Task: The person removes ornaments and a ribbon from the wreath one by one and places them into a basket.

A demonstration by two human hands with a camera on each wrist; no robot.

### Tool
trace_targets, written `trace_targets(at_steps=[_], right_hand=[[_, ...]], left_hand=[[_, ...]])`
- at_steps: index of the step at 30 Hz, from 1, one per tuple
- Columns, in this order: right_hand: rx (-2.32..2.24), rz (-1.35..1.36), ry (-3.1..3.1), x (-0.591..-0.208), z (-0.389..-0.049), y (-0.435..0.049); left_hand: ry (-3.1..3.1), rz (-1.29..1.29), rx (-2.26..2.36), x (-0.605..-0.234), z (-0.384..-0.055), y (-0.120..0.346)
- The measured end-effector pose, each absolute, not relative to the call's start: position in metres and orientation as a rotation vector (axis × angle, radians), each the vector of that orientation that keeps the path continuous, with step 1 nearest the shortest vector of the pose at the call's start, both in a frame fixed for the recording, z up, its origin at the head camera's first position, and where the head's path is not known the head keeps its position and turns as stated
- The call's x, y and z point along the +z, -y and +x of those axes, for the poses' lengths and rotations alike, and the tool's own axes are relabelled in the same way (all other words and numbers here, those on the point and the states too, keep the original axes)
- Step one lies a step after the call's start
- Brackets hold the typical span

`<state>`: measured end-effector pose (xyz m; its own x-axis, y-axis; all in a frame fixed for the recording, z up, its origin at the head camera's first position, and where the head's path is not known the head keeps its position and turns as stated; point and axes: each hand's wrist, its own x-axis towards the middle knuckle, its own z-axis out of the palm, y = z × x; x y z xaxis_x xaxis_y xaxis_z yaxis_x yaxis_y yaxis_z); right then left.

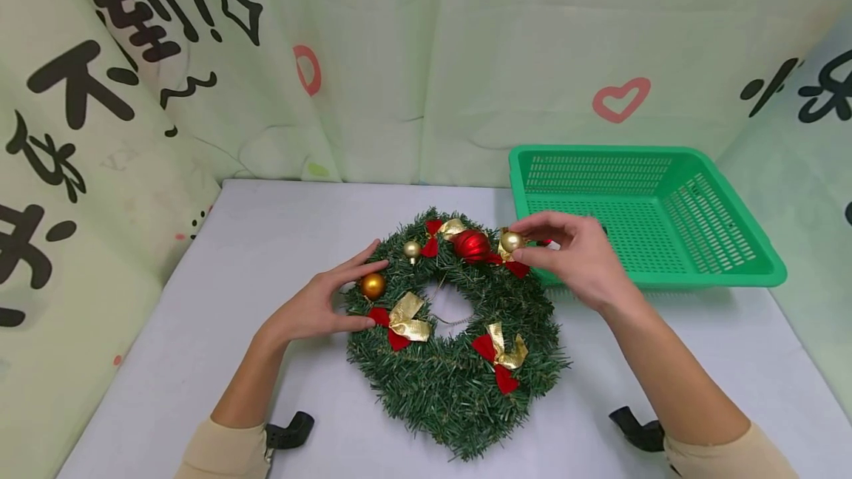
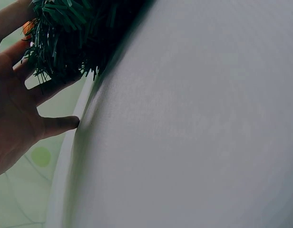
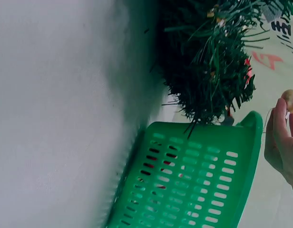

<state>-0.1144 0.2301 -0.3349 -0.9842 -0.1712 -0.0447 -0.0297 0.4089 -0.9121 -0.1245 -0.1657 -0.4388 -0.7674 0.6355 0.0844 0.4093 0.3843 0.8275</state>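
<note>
A green artificial wreath (image 1: 452, 398) lies on the white table. My right hand (image 1: 589, 261) pinches a small pale-gold bauble (image 1: 512, 241) between thumb and fingers, over the wreath's upper right part; the right wrist view shows the bauble (image 3: 289, 99) in the fingertips too. With fingers spread, my left hand (image 1: 316, 309) rests against the wreath's left edge, beside an orange-gold bauble (image 1: 373, 286). A shiny red bauble (image 1: 471, 245) sits near the top, and a small gold bauble (image 1: 412, 250) hangs left of it. Red-and-gold bows (image 1: 409, 324) decorate the ring.
Right of the wreath stands a green plastic basket (image 1: 705, 276) with slotted sides, close to my right hand. A few small red and dark items show through its slots in the right wrist view. Behind the table (image 1: 279, 220) hangs a pale printed curtain (image 1: 466, 58).
</note>
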Motion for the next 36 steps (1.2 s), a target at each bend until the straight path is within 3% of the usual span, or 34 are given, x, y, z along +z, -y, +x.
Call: trace_targets(at_steps=[36], right_hand=[[-1.543,0.083,-2.633,-0.342,-0.142,-0.285]], left_hand=[[-2.390,0.901,1.336,-0.436,-0.123,0.166]])
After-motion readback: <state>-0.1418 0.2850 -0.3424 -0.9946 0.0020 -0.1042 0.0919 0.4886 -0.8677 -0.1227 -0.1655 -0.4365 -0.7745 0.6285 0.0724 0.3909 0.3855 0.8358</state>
